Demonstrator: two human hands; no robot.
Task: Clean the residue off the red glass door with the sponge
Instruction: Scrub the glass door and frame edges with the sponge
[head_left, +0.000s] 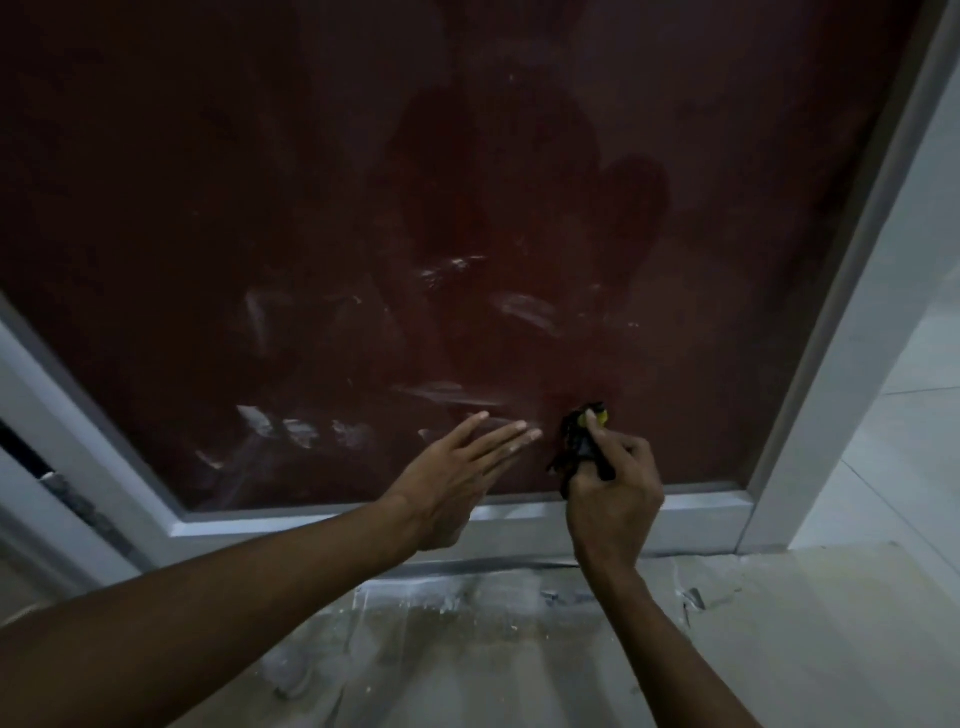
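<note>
Two hands work low on a smeared red glass door.

The right hand (613, 488) is clenched around a dark, ragged sponge (582, 441) with a yellow patch at its top, pressing it against the lower part of the red glass door (363, 208), just above the bottom rail of the pale grey frame (332, 525). The left hand (457, 478) is released, its fingers (498, 434) stretched out flat with the tips touching the glass just left of the sponge. White streaks of residue (301, 431) lie across the lower half of the glass, some left of the left hand and others higher up near the middle. Below the door, the floor (493, 649) is dusty and speckled with white bits. A white wall (909, 364) stands to the right of the frame.
</note>
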